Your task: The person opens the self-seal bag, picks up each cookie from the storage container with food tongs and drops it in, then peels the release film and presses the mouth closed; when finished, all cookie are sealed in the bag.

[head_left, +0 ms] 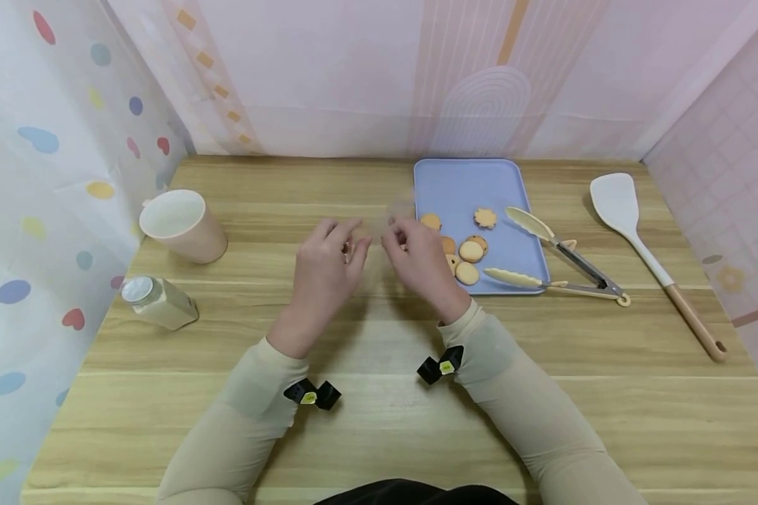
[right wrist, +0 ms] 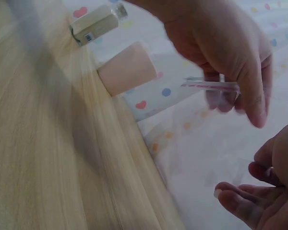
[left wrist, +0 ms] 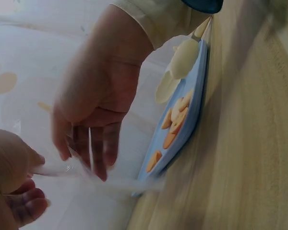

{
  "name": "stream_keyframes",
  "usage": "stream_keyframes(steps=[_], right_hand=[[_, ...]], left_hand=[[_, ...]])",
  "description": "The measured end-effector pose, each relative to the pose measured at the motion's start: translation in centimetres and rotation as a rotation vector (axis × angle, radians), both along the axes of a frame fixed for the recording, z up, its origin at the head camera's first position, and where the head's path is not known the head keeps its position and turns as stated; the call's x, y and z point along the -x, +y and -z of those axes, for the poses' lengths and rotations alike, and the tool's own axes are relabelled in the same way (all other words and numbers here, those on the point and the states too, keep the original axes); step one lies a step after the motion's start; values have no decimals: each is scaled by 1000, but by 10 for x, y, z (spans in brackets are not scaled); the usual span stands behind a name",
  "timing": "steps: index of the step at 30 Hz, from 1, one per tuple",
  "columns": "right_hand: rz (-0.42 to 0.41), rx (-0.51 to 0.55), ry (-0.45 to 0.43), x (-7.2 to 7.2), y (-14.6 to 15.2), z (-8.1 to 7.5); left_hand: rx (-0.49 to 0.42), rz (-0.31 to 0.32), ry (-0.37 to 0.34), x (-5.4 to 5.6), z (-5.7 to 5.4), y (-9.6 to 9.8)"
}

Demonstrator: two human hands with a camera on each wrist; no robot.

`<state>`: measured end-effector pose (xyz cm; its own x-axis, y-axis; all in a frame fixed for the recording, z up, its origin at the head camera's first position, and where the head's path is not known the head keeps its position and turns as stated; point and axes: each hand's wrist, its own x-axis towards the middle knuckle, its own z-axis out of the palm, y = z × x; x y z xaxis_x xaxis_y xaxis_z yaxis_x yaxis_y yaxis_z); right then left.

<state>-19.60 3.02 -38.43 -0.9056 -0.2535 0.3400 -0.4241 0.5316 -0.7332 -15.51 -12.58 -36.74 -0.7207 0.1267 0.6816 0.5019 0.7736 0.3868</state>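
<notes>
Above the middle of the table, my left hand [head_left: 328, 270] and right hand [head_left: 423, 259] are held close together, with fingers bent inward. Between them stretches a thin clear plastic bag [left wrist: 125, 183], blurred and hard to make out against the pale curtain. Thumb and fingers of the left hand pinch one side of it; its pinkish edge shows in the right wrist view. The right hand pinches the other side, its fingers partly hiding the film. Just right of that hand lies a blue tray [head_left: 461, 182] bearing several round cookies [head_left: 470, 251] and a flower-shaped one [head_left: 485, 218].
Tongs [head_left: 584, 270] lie spread with their tips on the tray's right side. Farther right rests a white spatula [head_left: 638, 238] with a wooden handle. At the left stand a pink mug [head_left: 192, 231] and a capped jar [head_left: 164, 305]. A curtain [head_left: 328, 84] hangs behind the table.
</notes>
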Motion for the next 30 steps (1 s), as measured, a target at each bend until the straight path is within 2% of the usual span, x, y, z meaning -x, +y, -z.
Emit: stream_keyframes(steps=[4, 9, 11, 13, 15, 18, 20, 21, 22, 24, 27, 30], right_hand=[[-15, 104, -94, 2, 1, -2], [-53, 227, -267, 2, 2, -2], [-69, 267, -323, 2, 1, -2], [-85, 307, -364, 2, 1, -2], [-94, 347, -413, 2, 1, -3], [-97, 421, -487, 3, 1, -3], [-86, 464, -524, 4, 3, -3], [-84, 489, -536, 5, 3, -2], [-78, 505, -545, 5, 4, -2], [-83, 537, -561, 6, 4, -1], [-125, 538, -597, 6, 2, -1], [-202, 479, -625, 5, -2, -1]], left_hand=[[-64, 30, -73, 1, 2, 1], [-199, 21, -53, 1, -3, 0], [-236, 9, -37, 0, -6, 0], [-264, 15, -50, 0, -8, -1], [-309, 41, -112, -1, -10, 0], [-377, 83, -268, -4, -13, 0], [-402, 84, -347, -5, -16, 1], [-397, 78, -362, -7, -17, 0], [-382, 73, -354, -7, -18, 0], [-331, 57, -286, -8, -19, -1], [-251, 44, -120, -8, -20, -2], [-187, 57, 23, -8, -23, -4]])
